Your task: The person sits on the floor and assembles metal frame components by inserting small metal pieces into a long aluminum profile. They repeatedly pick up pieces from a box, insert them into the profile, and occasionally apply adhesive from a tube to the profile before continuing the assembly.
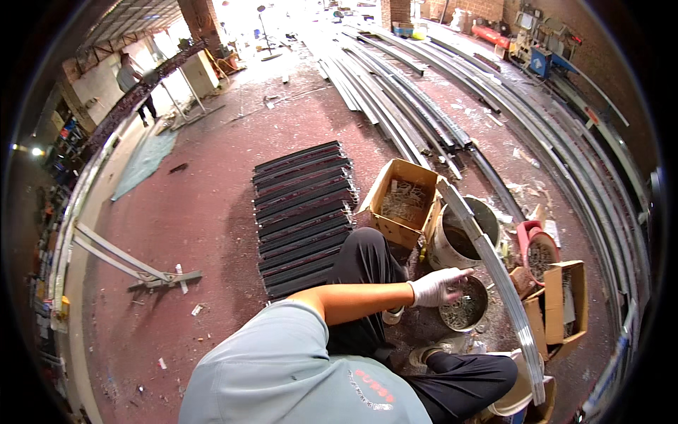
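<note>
My left hand (439, 287), in a white glove, reaches over a round metal basin (483, 311) of small metal parts. Its fingers look stretched out and apart, with nothing visible in them. Just beyond the fingertips, a bundle of long silvery metal profiles (492, 265) slants across the containers. Behind the hand stands a whitish bucket (441, 244) with a dark inside. My right hand is out of sight, and my right arm does not show either. My bent knees in dark trousers frame the basin.
Dark slats (304, 212) lie in a row on the red floor. A cardboard box (402, 201) of small parts stands beside the bucket. Farther right are a red container (540, 254) and an open carton (565, 304). Long metal profiles (424, 92) stretch away; a person (131, 78) stands far left.
</note>
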`<state>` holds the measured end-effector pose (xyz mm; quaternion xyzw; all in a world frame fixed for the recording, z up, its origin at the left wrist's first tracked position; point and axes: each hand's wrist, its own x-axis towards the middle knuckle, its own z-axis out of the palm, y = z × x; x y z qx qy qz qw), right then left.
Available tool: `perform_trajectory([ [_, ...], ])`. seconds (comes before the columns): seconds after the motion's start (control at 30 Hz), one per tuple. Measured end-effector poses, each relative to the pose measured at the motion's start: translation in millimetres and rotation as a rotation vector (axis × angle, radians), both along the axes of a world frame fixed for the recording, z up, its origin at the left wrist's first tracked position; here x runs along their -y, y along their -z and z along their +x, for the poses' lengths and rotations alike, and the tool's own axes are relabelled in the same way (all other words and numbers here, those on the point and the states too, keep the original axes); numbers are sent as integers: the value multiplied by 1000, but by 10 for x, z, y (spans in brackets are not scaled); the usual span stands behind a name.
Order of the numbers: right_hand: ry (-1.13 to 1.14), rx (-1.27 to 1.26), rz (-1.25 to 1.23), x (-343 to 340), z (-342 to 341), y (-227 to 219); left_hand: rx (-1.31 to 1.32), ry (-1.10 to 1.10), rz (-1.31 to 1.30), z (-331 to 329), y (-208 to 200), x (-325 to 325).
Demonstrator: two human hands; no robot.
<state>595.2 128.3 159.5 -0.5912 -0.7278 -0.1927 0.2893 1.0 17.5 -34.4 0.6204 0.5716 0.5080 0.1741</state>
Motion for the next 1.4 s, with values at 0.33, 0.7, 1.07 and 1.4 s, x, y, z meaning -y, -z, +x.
perform_trajectory([
  [0.33,-532,-158,-210,1102,-2795,418,1470,355,-166,273,-645,517],
  [0.7,-568,-304,-571,1226,-3236,1485,1722,-203,182,-852,-399,808],
  [1.07,-885,-315,-458,1585,-3792,933,1921,474,-277,50,102,629],
  [1.4,-1161,-670,-605,1516,-3974,791,645,543,-309,302,-275,1061],
])
